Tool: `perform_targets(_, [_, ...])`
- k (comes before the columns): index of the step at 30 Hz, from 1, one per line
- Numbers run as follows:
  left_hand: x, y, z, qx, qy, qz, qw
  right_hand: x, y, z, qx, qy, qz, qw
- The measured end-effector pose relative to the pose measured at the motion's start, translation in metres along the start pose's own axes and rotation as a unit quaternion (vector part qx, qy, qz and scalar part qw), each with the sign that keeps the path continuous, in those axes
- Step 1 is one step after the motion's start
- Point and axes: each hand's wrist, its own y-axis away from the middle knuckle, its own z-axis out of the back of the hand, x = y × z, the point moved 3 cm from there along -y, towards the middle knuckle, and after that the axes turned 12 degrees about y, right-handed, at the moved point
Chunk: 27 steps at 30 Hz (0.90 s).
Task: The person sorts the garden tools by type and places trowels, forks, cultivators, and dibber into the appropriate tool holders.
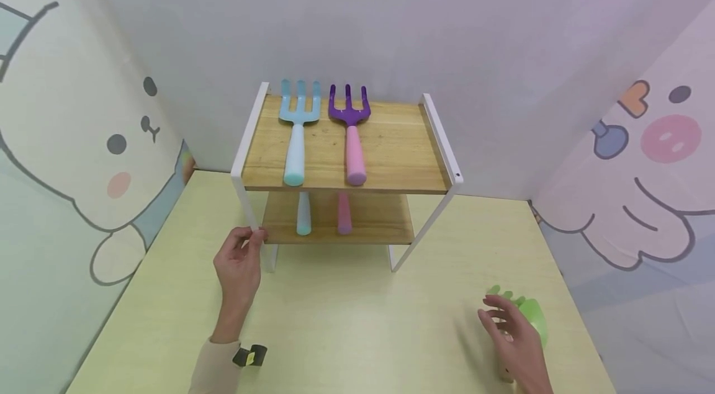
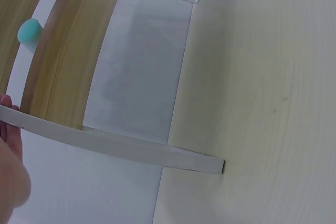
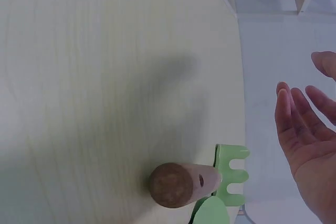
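Left of centre in the head view, the left hand [image 1: 239, 260] pinches the left leg of the white-framed shelf [image 1: 399, 149]; at lower right, the right hand [image 1: 519, 341] has loosely bent fingers holding nothing, near a green fork [image 1: 494, 290]. At the left-wrist view's left edge, fingers touch the frame. At the right-wrist view's right edge, parted fingers are free; the fork lies on the table [image 3: 100, 87], lower right of centre.

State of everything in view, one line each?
Rack: upright on table
Blue fork: lying on top shelf, tines to the back
Purple fork: same, right of blue
Blue handle, pink handle: on lower shelf, far ends hidden
Green fork: on table
Green scoop: beside green fork, partly hidden
Left hand: gripping rack's left post
Right hand: empty, fingers loosely bent
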Motion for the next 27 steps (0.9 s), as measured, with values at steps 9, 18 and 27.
perform_targets(9, [0.000, 0.001, 0.000, -0.003, 0.003, 0.003, 1.0000, -0.019, 0.010, 0.006, -0.019, 0.056, -0.043, 0.9973])
perform_targets(18, [0.001, 0.001, -0.001, -0.004, -0.004, -0.002, 1.0000, -0.030, 0.023, 0.011, 0.008, 0.058, -0.112, 0.9920])
perform_targets(27, [0.000, 0.000, -0.001, -0.004, 0.010, -0.005, 0.9999, -0.039, 0.028, 0.017, 0.089, 0.066, -0.175, 0.9784])
